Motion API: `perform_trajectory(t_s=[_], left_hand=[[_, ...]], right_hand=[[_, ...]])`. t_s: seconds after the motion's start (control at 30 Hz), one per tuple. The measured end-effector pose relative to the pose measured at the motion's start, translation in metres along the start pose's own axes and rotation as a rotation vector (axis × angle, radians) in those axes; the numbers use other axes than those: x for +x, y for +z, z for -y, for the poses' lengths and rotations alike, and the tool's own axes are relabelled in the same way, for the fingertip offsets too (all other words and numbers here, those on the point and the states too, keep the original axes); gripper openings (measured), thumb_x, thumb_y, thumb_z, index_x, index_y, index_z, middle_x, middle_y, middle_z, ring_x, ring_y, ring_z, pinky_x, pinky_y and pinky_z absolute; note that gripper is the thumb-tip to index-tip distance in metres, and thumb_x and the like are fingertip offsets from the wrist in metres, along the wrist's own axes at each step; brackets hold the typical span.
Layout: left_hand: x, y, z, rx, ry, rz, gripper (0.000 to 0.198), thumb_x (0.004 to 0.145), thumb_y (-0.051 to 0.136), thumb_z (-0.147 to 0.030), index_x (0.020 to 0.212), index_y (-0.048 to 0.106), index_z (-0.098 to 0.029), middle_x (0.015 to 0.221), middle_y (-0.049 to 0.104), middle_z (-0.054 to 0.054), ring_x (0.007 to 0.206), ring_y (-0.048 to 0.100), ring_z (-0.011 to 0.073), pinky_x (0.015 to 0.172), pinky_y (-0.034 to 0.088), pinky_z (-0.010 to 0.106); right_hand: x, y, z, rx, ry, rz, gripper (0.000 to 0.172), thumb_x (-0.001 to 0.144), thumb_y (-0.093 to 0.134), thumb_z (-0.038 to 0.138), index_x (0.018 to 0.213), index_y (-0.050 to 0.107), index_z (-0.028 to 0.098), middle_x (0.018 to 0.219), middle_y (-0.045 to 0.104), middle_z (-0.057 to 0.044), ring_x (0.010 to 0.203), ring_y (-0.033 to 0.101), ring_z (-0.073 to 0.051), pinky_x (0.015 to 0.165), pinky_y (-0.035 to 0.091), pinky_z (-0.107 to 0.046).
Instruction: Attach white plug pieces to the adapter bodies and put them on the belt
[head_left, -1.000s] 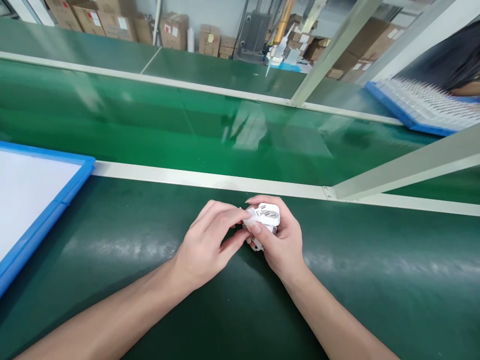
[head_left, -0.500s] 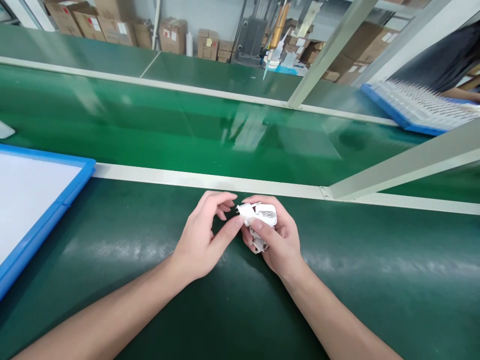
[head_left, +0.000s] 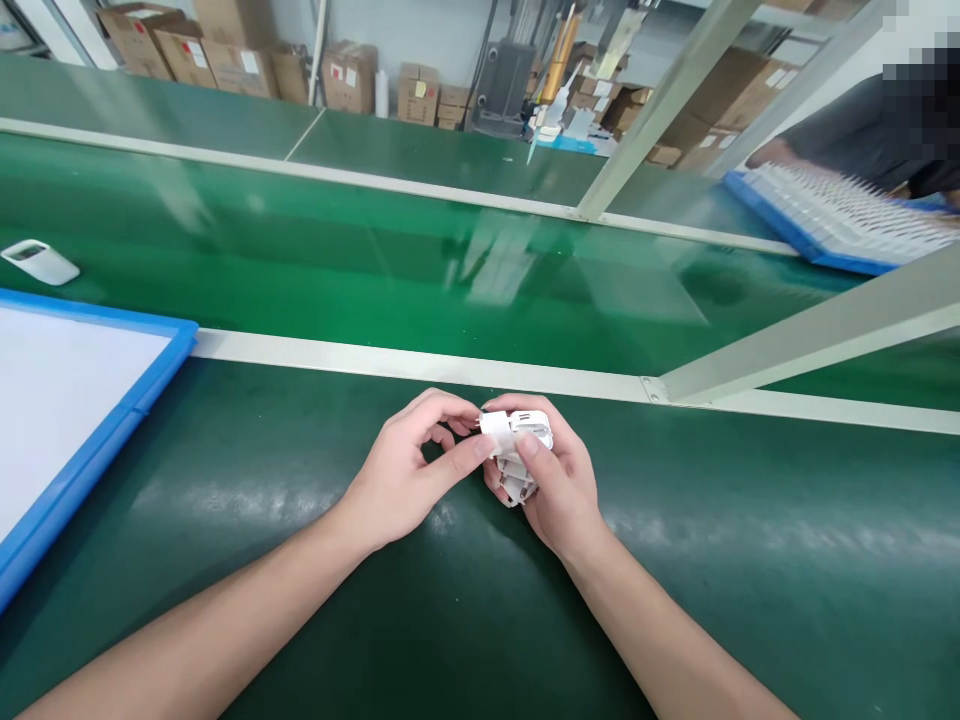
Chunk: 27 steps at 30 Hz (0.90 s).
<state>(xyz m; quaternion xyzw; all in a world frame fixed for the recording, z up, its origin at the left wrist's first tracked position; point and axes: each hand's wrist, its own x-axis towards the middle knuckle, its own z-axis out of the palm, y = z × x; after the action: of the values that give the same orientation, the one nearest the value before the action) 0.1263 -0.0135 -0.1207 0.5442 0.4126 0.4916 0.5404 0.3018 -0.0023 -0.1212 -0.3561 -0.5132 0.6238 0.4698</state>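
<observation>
In my right hand (head_left: pixel 566 470) sits a small bunch of white power plugs (head_left: pixel 519 462), stacked one over another, with metal prongs showing on some. My right thumb presses on the top one, and the fingers curl behind the bunch. My left hand (head_left: pixel 420 460) pinches the left end of the top white plug (head_left: pixel 495 428), thumb in front and index finger at its prong side. The other left fingers are curled. Both hands are held above the dark green table (head_left: pixel 457 620). How many plugs are in the bunch is partly hidden by my fingers.
A blue-framed white board or tray (head_left: pixel 172 330) lies at the left. Beyond a pale metal rail (head_left: pixel 420 365) runs a green belt (head_left: pixel 360 290) carrying a white handheld device (head_left: pixel 41 262). Slanted posts (head_left: pixel 810 335) rise at right. Across, a person is near a blue tray (head_left: pixel 810 245) of white pieces.
My left fingers have closed in on the top plug's left end, and that plug has turned slightly. The view has shifted a little, bringing the white device further into sight.
</observation>
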Motion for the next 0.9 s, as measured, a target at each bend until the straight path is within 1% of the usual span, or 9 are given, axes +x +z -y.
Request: perform_trajectory(t_s=[0.17,0.27,0.43,0.57,0.67,0.73,0.8,0.87,0.9], left_hand=[[-0.002,0.001,0.001,0.051,0.117,-0.016,0.024,0.088,0.077,-0.036,0.107,0.071,-0.023,0.111,0.061,0.005,0.083,0.060,0.0130,0.079,0.054,0.029],[-0.003,0.002,0.002,0.102,0.221,-0.027,0.029,0.086,0.079,-0.029,0.113,0.068,-0.024,0.111,0.060,0.005,0.084,0.058,0.0125,0.080,0.054,0.029],[-0.004,0.005,0.003,0.207,0.414,-0.073,0.031,0.082,0.080,-0.020,0.109,0.065,-0.022,0.109,0.060,0.006,0.093,0.059,0.0152,0.081,0.053,0.029],[-0.004,0.009,0.004,0.306,0.535,-0.137,0.031,0.086,0.071,-0.012,0.115,0.064,-0.022,0.113,0.059,0.007,0.102,0.061,0.0175,0.087,0.055,0.033],[-0.004,0.010,0.004,0.409,0.603,-0.165,0.031,0.090,0.065,-0.010,0.119,0.065,-0.022,0.113,0.059,0.009,0.107,0.060,0.0198,0.093,0.054,0.037],[-0.005,0.010,0.002,0.473,0.667,-0.150,0.034,0.090,0.064,-0.013,0.123,0.065,-0.021,0.116,0.060,0.010,0.108,0.060,0.0216,0.094,0.054,0.038],[-0.004,0.010,0.000,0.522,0.727,-0.134,0.036,0.090,0.062,-0.015,0.126,0.065,-0.021,0.120,0.061,0.011,0.110,0.060,0.0226,0.096,0.054,0.039],[-0.002,0.010,-0.003,0.568,0.760,-0.130,0.036,0.091,0.060,-0.019,0.127,0.066,-0.020,0.121,0.062,0.012,0.112,0.060,0.0227,0.099,0.053,0.039],[0.000,0.010,-0.003,0.596,0.764,-0.128,0.036,0.092,0.059,-0.021,0.127,0.067,-0.019,0.121,0.061,0.013,0.114,0.060,0.0226,0.101,0.052,0.039]], right_hand=[[0.000,0.002,0.000,0.010,-0.002,-0.003,0.035,0.092,0.070,0.051,0.118,0.065,0.028,0.091,0.061,-0.001,0.056,0.056,-0.011,0.042,0.043,-0.022],[0.001,0.006,0.000,0.056,-0.017,-0.023,0.039,0.093,0.066,0.054,0.123,0.061,0.029,0.097,0.059,-0.002,0.060,0.056,-0.012,0.040,0.043,-0.022],[0.000,0.020,0.005,0.203,0.072,-0.052,0.040,0.090,0.066,0.056,0.117,0.059,0.027,0.094,0.059,-0.001,0.057,0.051,-0.011,0.035,0.036,-0.019],[-0.001,0.024,0.010,0.262,0.111,-0.064,0.043,0.088,0.067,0.055,0.118,0.058,0.026,0.084,0.059,0.000,0.057,0.049,-0.012,0.040,0.040,-0.020],[-0.001,0.024,0.011,0.244,0.115,-0.066,0.046,0.086,0.071,0.056,0.119,0.060,0.026,0.077,0.058,0.002,0.057,0.049,-0.012,0.044,0.043,-0.021],[0.001,0.024,0.012,0.204,0.119,-0.108,0.043,0.083,0.075,0.053,0.115,0.064,0.026,0.078,0.061,0.001,0.059,0.052,-0.012,0.047,0.046,-0.021],[0.003,0.023,0.015,0.181,0.132,-0.189,0.039,0.079,0.079,0.051,0.106,0.069,0.025,0.085,0.065,-0.001,0.064,0.058,-0.014,0.051,0.050,-0.022],[0.007,0.021,0.017,0.196,0.161,-0.252,0.036,0.077,0.080,0.052,0.100,0.073,0.025,0.089,0.067,-0.003,0.066,0.060,-0.015,0.051,0.052,-0.023],[0.009,0.019,0.018,0.212,0.177,-0.259,0.036,0.077,0.079,0.055,0.099,0.075,0.026,0.089,0.067,-0.004,0.064,0.060,-0.016,0.049,0.051,-0.024]])
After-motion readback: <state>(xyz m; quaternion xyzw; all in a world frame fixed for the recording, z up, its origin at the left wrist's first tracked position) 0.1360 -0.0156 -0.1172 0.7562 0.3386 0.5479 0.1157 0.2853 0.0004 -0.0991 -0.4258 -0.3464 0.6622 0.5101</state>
